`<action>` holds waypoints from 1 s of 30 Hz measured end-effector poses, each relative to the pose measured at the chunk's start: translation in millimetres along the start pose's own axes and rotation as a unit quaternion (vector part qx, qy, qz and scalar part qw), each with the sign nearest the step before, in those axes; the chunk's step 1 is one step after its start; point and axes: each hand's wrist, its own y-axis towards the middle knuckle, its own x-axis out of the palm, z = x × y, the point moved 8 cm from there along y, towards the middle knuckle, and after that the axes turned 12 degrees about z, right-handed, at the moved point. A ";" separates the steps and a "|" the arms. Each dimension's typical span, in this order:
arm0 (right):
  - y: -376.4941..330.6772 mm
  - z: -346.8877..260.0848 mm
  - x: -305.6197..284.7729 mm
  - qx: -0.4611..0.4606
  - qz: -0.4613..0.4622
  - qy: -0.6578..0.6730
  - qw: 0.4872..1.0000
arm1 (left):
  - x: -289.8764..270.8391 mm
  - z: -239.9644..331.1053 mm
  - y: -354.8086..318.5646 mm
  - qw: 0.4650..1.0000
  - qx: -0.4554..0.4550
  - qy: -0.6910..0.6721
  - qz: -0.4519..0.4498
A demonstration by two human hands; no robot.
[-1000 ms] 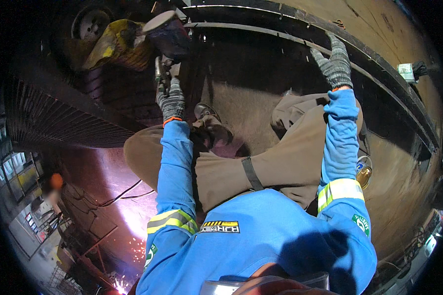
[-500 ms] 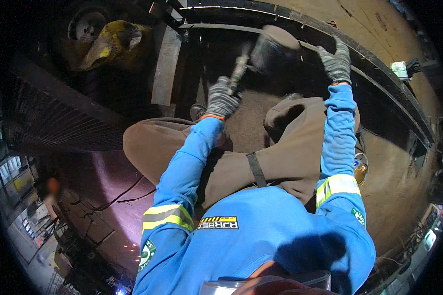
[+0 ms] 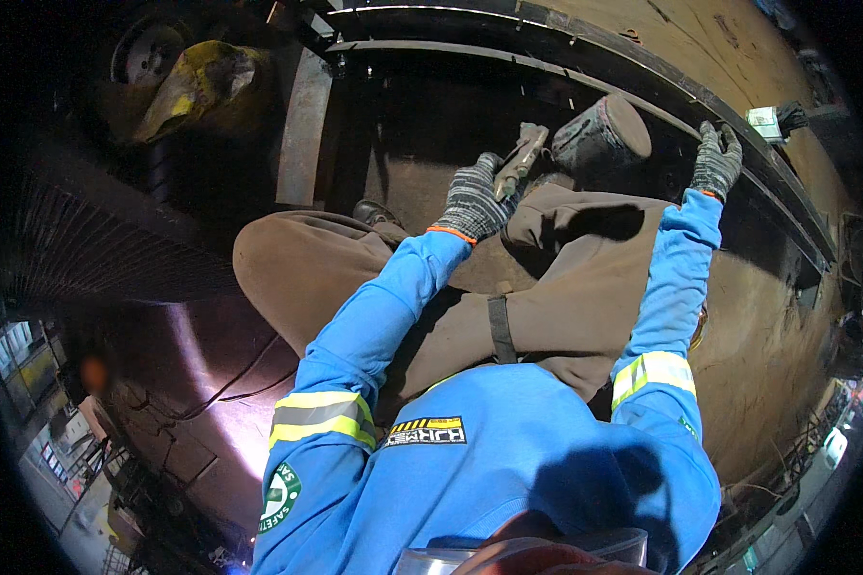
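Note:
My left hand [image 3: 472, 199], in a grey knit glove with an orange cuff, grips the handle of a heavy hammer [image 3: 599, 134]; its dark cylindrical head hangs just right of the hand, above my bent knees in brown trousers. My right hand [image 3: 715, 161], gloved the same way, rests on the edge of a long dark steel frame rail [image 3: 642, 81] that curves across the top of the view. Both sleeves are blue with reflective yellow-and-silver bands.
A yellow welding mask [image 3: 197, 81] lies at the upper left beside a round grinder-like tool [image 3: 149, 59]. A flat steel bar [image 3: 302, 120] stands upright left of the frame opening. A metal grating [image 3: 86, 249] spreads at left. A small green-white box [image 3: 765, 123] sits on the brown plate at right.
My left hand has swung from the upper left, near the yellow mask, across to the right, carrying the hammer toward my right hand. My right hand stayed on the steel rail.

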 end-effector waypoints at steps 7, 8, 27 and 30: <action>0.9 7.8 20.3 -0.027 -0.041 0.016 0.999 | -16.3 -23.4 8.6 0.993 -0.068 0.081 0.060; -0.1 4.0 26.3 -0.051 -0.059 0.009 0.997 | -22.2 -26.9 8.4 0.989 -0.087 0.086 0.080; -35.9 -29.1 52.6 -0.038 -0.101 -0.010 0.994 | -154.0 -109.4 17.2 0.869 -0.136 0.055 0.473; -25.3 -18.0 50.4 -0.080 -0.094 -0.026 0.992 | -135.6 -118.5 27.6 0.886 -0.166 0.054 0.430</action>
